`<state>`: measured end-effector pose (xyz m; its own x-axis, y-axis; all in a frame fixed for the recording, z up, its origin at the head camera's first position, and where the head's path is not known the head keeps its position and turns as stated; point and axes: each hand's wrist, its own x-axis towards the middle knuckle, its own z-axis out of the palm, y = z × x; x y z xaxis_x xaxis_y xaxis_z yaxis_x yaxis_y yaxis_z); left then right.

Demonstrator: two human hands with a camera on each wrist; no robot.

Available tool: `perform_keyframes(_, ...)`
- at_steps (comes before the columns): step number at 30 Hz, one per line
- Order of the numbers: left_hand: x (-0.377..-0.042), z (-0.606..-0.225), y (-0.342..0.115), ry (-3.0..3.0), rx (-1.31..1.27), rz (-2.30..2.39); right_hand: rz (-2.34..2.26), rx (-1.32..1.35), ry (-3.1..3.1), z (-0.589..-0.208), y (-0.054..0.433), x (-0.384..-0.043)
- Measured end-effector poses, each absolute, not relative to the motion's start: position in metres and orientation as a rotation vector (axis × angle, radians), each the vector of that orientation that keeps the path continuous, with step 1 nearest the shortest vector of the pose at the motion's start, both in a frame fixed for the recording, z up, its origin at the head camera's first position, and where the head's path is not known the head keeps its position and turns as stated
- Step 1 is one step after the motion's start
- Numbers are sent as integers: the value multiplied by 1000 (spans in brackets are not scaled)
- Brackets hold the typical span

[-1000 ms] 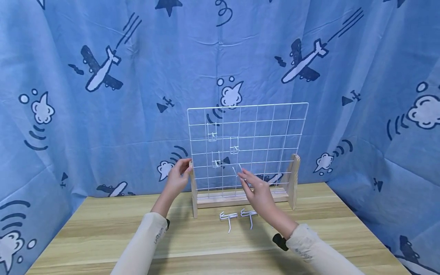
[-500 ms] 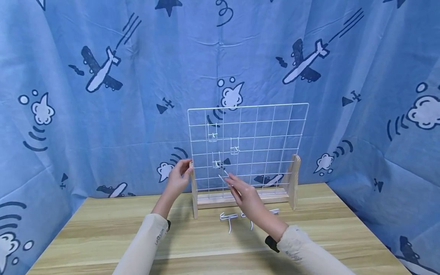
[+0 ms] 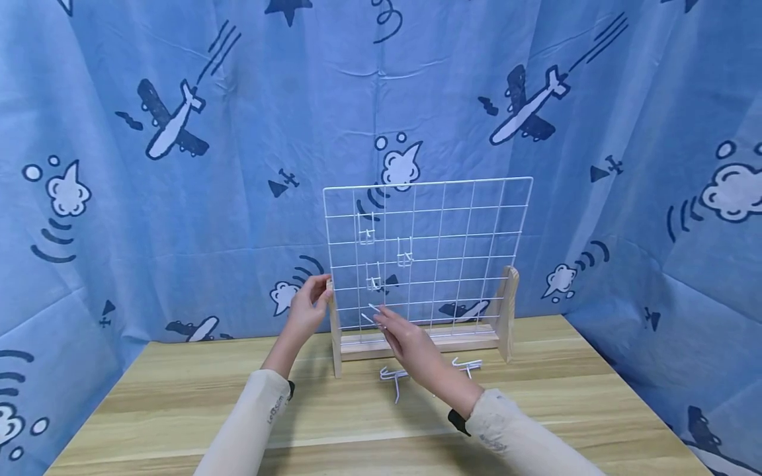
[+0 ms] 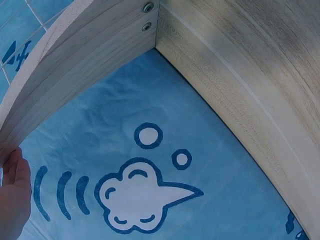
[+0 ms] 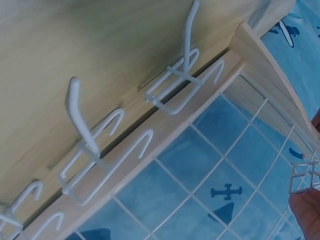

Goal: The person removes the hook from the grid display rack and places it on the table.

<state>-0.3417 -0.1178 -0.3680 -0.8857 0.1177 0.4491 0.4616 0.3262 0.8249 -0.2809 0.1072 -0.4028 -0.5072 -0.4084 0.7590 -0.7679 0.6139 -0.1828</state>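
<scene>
A white wire grid panel [image 3: 428,182] stands upright in a wooden base [image 3: 452,337] on the table. My left hand [image 3: 308,307] holds the top of the base's left side post [image 3: 335,330]; in the left wrist view its fingers [image 4: 19,172] lie against the wood. Between the thumb and fingers of my right hand [image 3: 411,344] is a white wire hook [image 5: 301,175], pinched with its two prongs pointing left. It is in front of the grid's lower left; contact with the wires cannot be told. Three similar hooks hang on the grid, one of them the upper left hook [image 3: 367,237].
More white hooks lie on the table before the base, including a left hook [image 3: 393,374] and a right hook [image 3: 467,365]; my right forearm partly covers this row. A blue patterned curtain [image 3: 238,198] surrounds the wooden table [image 3: 333,430] at the back and sides.
My right hand has moved left and slightly down with the hook, from the grid's lower middle to its lower left. The left hand stays on the post.
</scene>
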Motion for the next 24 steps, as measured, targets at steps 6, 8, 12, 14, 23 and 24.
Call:
perform_keyframes(6, -340, -367, -119, -2296, -512, -1590, 612, 966, -2161, -403, 98, -281)
perform_keyframes(8, -341, -367, -118, -2298, -515, -1591, 590, 977, -2170, -404, 95, -280)
perform_keyframes(12, -341, -368, -118, -2286, -526, -1586, 544, 1003, -2182, -406, 92, -280)
perform_keyframes(14, -342, -368, -117, -2276, -525, -1593, 525, 1019, -2195, -407, 91, -280)
perform_keyframes(23, -343, -370, -117, -2267, -517, -1591, 398, 1080, -2280, -413, 88, -277)
perform_keyframes(24, -343, -370, -117, -2262, -522, -1589, 378, 1085, -2282, -414, 87, -277)
